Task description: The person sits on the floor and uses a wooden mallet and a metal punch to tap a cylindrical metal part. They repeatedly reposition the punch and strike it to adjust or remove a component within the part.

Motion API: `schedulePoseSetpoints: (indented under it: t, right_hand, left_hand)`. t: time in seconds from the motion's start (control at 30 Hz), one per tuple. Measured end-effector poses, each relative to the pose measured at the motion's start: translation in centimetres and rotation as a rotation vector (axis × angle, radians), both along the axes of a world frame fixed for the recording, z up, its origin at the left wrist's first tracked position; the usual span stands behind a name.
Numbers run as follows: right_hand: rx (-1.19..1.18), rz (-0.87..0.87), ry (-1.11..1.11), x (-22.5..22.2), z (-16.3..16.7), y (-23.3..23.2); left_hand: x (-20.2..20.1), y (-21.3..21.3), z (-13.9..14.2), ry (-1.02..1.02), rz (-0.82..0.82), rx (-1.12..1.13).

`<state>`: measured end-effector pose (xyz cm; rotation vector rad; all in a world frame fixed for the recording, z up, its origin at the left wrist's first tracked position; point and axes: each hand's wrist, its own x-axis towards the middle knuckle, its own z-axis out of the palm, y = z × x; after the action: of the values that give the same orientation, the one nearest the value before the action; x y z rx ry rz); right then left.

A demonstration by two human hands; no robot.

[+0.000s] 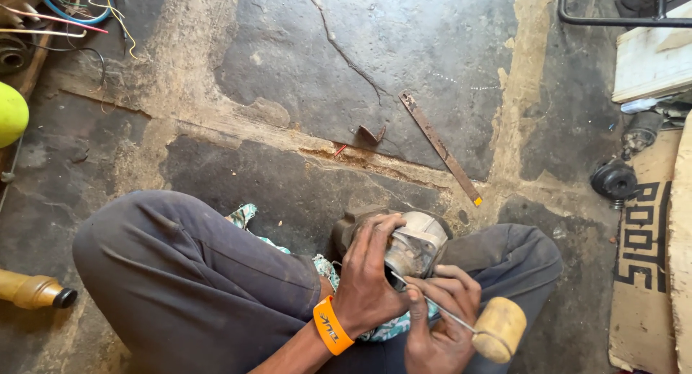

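At lower centre, the left hand [367, 276] is clasping a grimy metal motor housing [412, 245]; the right hand [441, 323] is gripping a wooden-handled screwdriver [490, 329]. A rusty metal strip [440, 147] is lying on the stone floor [303, 78] above.

The floor [404, 49] is dark stone slabs with sandy, crumbling joints and a thin crack running across the far slab. On it lie a long rusty metal strip [441, 147] (its near end tipped yellow), a small bent metal piece [372, 134], a black round part [614, 179] at right beside flattened cardboard [644, 273], and tangled coloured wires [79, 13] at far left.
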<state>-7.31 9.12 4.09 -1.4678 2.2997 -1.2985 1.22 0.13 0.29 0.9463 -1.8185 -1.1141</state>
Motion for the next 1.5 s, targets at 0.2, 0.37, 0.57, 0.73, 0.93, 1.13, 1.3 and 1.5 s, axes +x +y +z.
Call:
schedulePoseSetpoints:
  t: [0.2, 0.37, 0.57, 0.73, 0.93, 1.13, 1.3, 1.5]
  right_hand:
    - [-0.157, -0.103, -0.263, 0.0, -0.8, -0.1]
    - [-0.057, -0.058, -0.074, -0.3, -0.5, -0.4]
    - [-0.041, -0.060, 0.015, -0.2, -0.2, -0.6]
    - [-0.033, -0.042, 0.019, -0.1, 0.1, -0.7]
    - [-0.044, -0.058, -0.031, 0.0, -0.1, -0.7]
    - [-0.076, -0.067, -0.121, -0.1, -0.8, -0.3]
    - [-0.140, -0.070, -0.228, -0.1, -1.1, 0.0]
    - [-0.080, -0.053, -0.065, -0.1, -0.8, -0.1]
  left_hand:
    - [-0.1, 0.2, -0.1, -0.003, -0.007, 0.017]
    - [-0.1, 0.2, -0.1, 0.001, -0.012, -0.001]
    - [-0.1, 0.2, 0.0, 0.001, 0.004, -0.002]
    - [0.0, 0.3, 0.1, 0.004, -0.007, 0.002]
    - [-0.1, 0.3, 0.0, 0.005, 0.000, 0.009]
    - [-0.1, 0.3, -0.1, 0.014, -0.011, 0.023]
    - [-0.2, 0.3, -0.1, 0.012, -0.008, 0.019]
    - [-0.2, 0.4, -0.1, 0.016, 0.005, 0.010]
